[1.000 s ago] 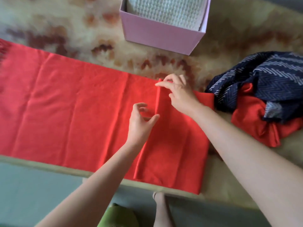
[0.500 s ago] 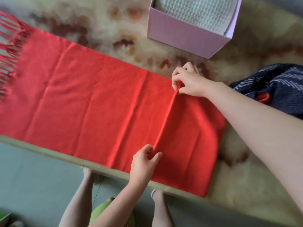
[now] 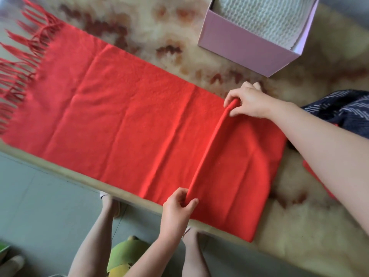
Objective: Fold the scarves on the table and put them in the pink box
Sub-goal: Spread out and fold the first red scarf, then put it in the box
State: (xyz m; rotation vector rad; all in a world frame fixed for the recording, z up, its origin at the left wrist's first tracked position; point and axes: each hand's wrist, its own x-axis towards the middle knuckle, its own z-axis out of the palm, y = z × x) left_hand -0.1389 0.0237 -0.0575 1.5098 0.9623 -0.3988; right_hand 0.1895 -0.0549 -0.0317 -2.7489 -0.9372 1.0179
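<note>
We see the red scarf (image 3: pixel 129 120) spread flat along the counter (image 3: pixel 60 170), with its fringe (image 3: pixel 18 62) trailing off at the left end and its near edge lying close to the counter's front lip. Toward the right end a narrow ridge of cloth (image 3: pixel 207 148) stands up and runs straight across the scarf's width from the near side to the far side. The left hand (image 3: pixel 175 208) pinches the near end of that ridge between thumb and curled fingers, right at the counter's edge. The right hand (image 3: pixel 247 100) pinches the far end in the same way, with its fingers bent over the top of the ridge. To the right of the ridge the scarf lies smooth, ending in a straight edge. Under it we see a fluffy cream cover (image 3: pixel 299 226) with brown patches over the counter. The pink box (image 3: pixel 245 48) stands on this cover beyond the right hand, apart from the red scarf, and a pale knitted cloth (image 3: pixel 265 19) sits inside it. At the right edge of the view a dark blue scarf (image 3: pixel 343 110) with light stripes lies bunched behind the right forearm, and a bit of another red cloth (image 3: pixel 311 170) shows below that arm. In front of the counter we see a grey floor (image 3: pixel 40 206), the person's legs, and something green (image 3: pixel 127 250) between them.
</note>
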